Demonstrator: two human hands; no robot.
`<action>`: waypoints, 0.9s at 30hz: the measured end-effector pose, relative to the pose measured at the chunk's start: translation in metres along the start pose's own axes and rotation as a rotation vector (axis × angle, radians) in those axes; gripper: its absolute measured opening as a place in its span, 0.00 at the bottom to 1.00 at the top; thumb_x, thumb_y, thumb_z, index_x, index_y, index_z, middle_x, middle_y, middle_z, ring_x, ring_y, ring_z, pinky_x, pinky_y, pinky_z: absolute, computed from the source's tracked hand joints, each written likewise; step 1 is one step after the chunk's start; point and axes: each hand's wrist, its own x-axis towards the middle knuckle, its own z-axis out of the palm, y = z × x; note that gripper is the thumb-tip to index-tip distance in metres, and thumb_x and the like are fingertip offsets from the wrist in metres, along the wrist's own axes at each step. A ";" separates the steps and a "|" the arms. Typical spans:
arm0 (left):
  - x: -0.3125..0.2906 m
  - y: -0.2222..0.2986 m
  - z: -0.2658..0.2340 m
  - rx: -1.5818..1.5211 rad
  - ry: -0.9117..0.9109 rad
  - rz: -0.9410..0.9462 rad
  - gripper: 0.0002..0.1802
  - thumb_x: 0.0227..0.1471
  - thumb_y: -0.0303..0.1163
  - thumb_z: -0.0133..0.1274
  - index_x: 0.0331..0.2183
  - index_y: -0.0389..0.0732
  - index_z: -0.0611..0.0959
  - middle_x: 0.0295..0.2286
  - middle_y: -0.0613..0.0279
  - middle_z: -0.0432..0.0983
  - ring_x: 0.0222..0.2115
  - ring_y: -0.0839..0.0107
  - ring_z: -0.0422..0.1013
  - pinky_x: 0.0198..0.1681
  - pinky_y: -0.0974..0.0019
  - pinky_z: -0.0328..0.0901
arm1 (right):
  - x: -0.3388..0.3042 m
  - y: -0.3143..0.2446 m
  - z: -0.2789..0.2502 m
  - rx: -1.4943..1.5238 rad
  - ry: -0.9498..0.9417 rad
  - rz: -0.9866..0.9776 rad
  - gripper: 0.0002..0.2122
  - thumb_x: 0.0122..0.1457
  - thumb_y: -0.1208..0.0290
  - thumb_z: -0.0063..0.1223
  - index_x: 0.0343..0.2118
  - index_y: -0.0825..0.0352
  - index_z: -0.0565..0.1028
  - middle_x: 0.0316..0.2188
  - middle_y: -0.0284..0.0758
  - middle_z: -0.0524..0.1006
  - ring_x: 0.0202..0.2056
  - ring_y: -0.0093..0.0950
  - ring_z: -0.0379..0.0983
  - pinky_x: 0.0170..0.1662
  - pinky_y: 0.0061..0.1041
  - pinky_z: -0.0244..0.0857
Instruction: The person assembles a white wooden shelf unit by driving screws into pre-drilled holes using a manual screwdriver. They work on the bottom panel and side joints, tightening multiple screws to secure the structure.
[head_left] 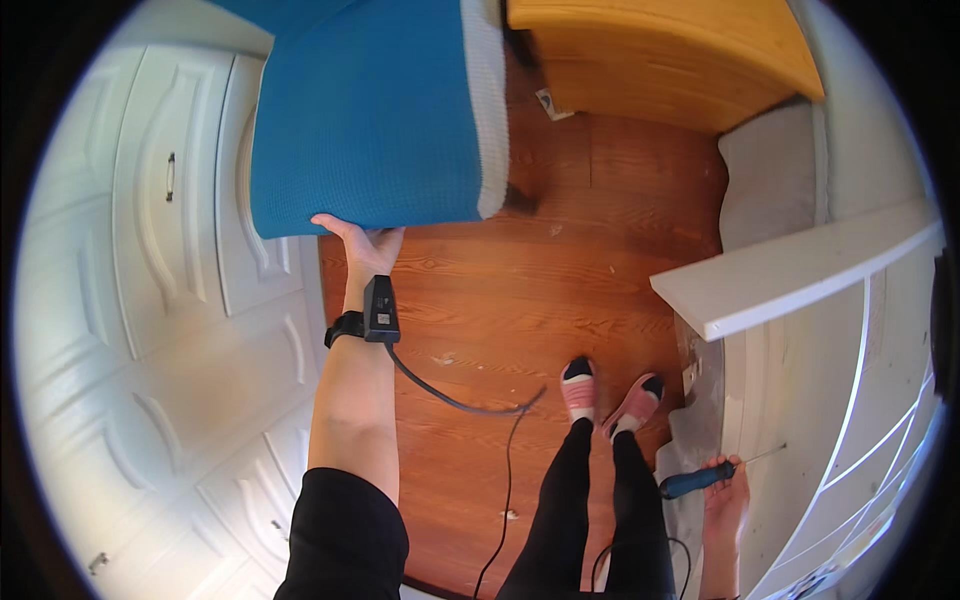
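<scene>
My left hand is raised in front of me and grips the lower edge of a blue waffle-textured blanket with a white border, which hangs above the wooden floor. A black device is strapped at that wrist, with a cable trailing down. My right hand hangs low at my right side, shut on a screwdriver with a dark blue handle and a thin metal shaft pointing right. My legs in black trousers and pink-and-black socks stand between the two hands.
White panelled wardrobe doors fill the left side. A wooden bed frame lies at the top, with a grey cushion beside it. A white shelf or board juts in from the right. Reddish wooden floor lies between.
</scene>
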 end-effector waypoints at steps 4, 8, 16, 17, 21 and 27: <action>0.019 -0.007 -0.015 -0.161 -0.017 0.059 0.56 0.40 0.79 0.22 0.60 0.49 0.48 0.60 0.57 0.42 0.58 0.53 0.46 0.59 0.47 0.48 | 0.001 0.000 0.001 -0.012 0.012 0.007 0.12 0.62 0.62 0.42 0.39 0.66 0.69 0.36 0.35 0.72 0.41 0.29 0.70 0.52 0.33 0.63; 0.039 -0.006 -0.029 -0.115 -0.134 0.019 0.43 0.52 0.66 0.28 0.59 0.45 0.52 0.58 0.53 0.48 0.55 0.54 0.52 0.57 0.49 0.53 | 0.003 -0.002 -0.003 -0.068 -0.045 0.001 0.11 0.63 0.62 0.41 0.40 0.65 0.69 0.37 0.34 0.71 0.43 0.27 0.69 0.54 0.32 0.62; 0.032 0.015 -0.115 0.172 -0.040 0.134 0.33 0.56 0.52 0.34 0.55 0.38 0.58 0.53 0.51 0.56 0.52 0.56 0.57 0.52 0.51 0.58 | 0.005 -0.004 -0.014 -0.153 -0.048 0.001 0.12 0.63 0.63 0.41 0.41 0.66 0.68 0.37 0.33 0.72 0.42 0.27 0.70 0.53 0.32 0.63; 0.020 0.019 -0.135 0.475 -0.109 0.262 0.33 0.56 0.52 0.34 0.54 0.38 0.60 0.53 0.52 0.57 0.52 0.56 0.58 0.52 0.51 0.59 | 0.005 -0.005 -0.015 -0.160 -0.063 0.008 0.12 0.63 0.63 0.41 0.41 0.66 0.68 0.37 0.33 0.72 0.42 0.27 0.70 0.53 0.32 0.63; -0.020 0.030 -0.193 -0.017 0.146 -0.041 0.30 0.55 0.52 0.36 0.50 0.39 0.67 0.50 0.55 0.63 0.49 0.56 0.61 0.50 0.50 0.60 | 0.008 -0.007 -0.017 -0.167 -0.065 0.022 0.12 0.63 0.64 0.41 0.42 0.66 0.68 0.37 0.33 0.72 0.43 0.27 0.70 0.54 0.31 0.62; -0.131 0.023 -0.254 0.016 0.408 -0.151 0.34 0.52 0.57 0.35 0.52 0.42 0.68 0.50 0.57 0.64 0.48 0.56 0.63 0.49 0.50 0.60 | 0.010 -0.009 -0.020 -0.150 -0.077 0.028 0.13 0.63 0.64 0.40 0.44 0.68 0.68 0.39 0.34 0.72 0.44 0.27 0.69 0.55 0.31 0.61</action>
